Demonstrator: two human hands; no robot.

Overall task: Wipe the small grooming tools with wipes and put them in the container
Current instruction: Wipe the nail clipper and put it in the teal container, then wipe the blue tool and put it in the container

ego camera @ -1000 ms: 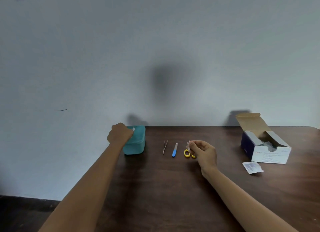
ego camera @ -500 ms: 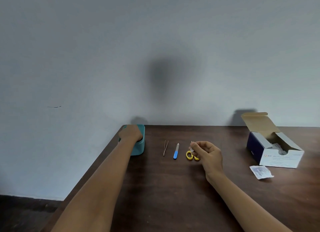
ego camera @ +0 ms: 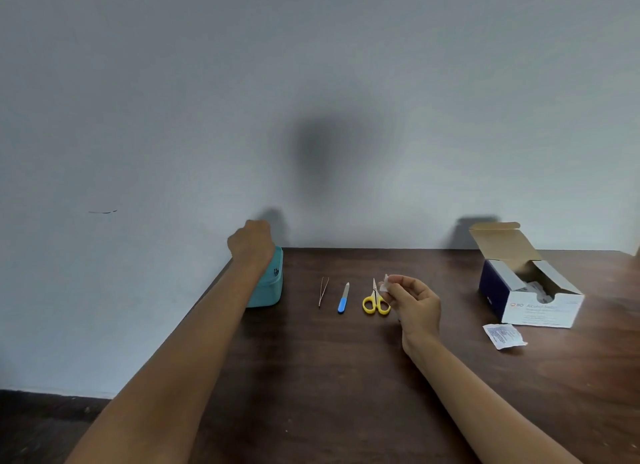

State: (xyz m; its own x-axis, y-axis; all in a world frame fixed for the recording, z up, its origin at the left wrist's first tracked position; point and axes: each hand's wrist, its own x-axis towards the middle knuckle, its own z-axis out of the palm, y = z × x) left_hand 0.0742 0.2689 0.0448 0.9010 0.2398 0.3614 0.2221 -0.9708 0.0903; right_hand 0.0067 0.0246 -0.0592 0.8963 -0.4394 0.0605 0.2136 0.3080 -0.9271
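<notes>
We see a big grey wall [ego camera: 311, 82] at the back; a dark wood table [ego camera: 346, 377] stands right against it. On the far right of the table sits a white and blue box [ego camera: 540, 307] with its flap up; we can see white packs inside it. At the far left edge of the table sits the teal container [ego camera: 270, 290], close to the wall.

Our left hand [ego camera: 251, 240] is up over the container, with the arm in front of its left side; the back of the hand faces us and the fingers curl away, so we cannot tell if it holds anything. Our right hand [ego camera: 415, 304] is near the middle of the table, just right of the tools; its thumb and fingers pinch a small white wipe [ego camera: 384, 285] and hold it above the table.

A torn white wrapper [ego camera: 504, 336] lies flat in front of the box. Three tools lie in a row between the container and our right hand, none of them in the container; the scissors [ego camera: 374, 300] with yellow handles are on the right, just beside the wipe; the file [ego camera: 343, 298] with a blue handle is in the middle; the thin tweezers [ego camera: 323, 291] are on the left. The tools lie apart from each other, all with their tips toward the wall.
</notes>
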